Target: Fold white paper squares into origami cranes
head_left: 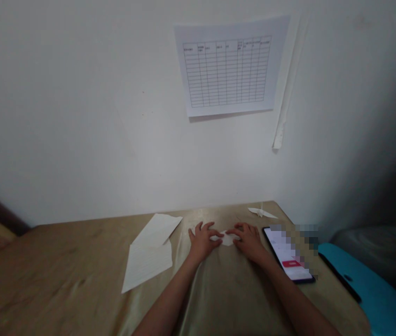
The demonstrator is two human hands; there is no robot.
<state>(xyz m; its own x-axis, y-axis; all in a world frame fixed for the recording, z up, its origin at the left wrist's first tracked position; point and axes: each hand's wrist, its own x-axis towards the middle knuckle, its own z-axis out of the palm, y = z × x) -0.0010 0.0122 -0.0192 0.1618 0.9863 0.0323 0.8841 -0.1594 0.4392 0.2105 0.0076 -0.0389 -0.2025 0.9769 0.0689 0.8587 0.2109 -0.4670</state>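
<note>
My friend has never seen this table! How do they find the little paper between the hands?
Start at the white wall, then look down at the brownish table against it. On the table, find the left hand and the right hand. The small white paper between them is the one they touch, unlike the bigger sheets to its left.

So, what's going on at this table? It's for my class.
A person is handling a small piece of white paper, the left hand at its left side, the right hand at its right. Larger white paper lies on the table to the left. A phone with a lit screen lies by the right forearm, and a thin white piece lies beyond it.
</note>
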